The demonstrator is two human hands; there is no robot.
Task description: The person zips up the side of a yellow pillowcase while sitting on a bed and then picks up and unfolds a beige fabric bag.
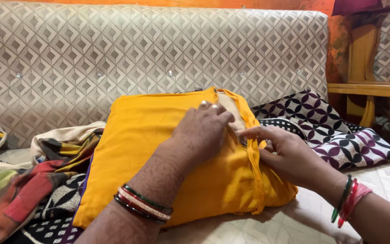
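Yellow garment (159, 153) folded flat on sofa seat (294, 221), lying partly over a heap of patterned clothes (28, 190) at left. Left hand (201, 131) pressed palm-down on top, fingers together and flat, apparently pinning the fold in place. Right hand (285, 153) at the right edge, fingers pinched on the garment's seam strip (254, 158) (grip partly hidden by the left hand). Black-and-white printed cloth (335, 131) just beside, at right. No containers seen
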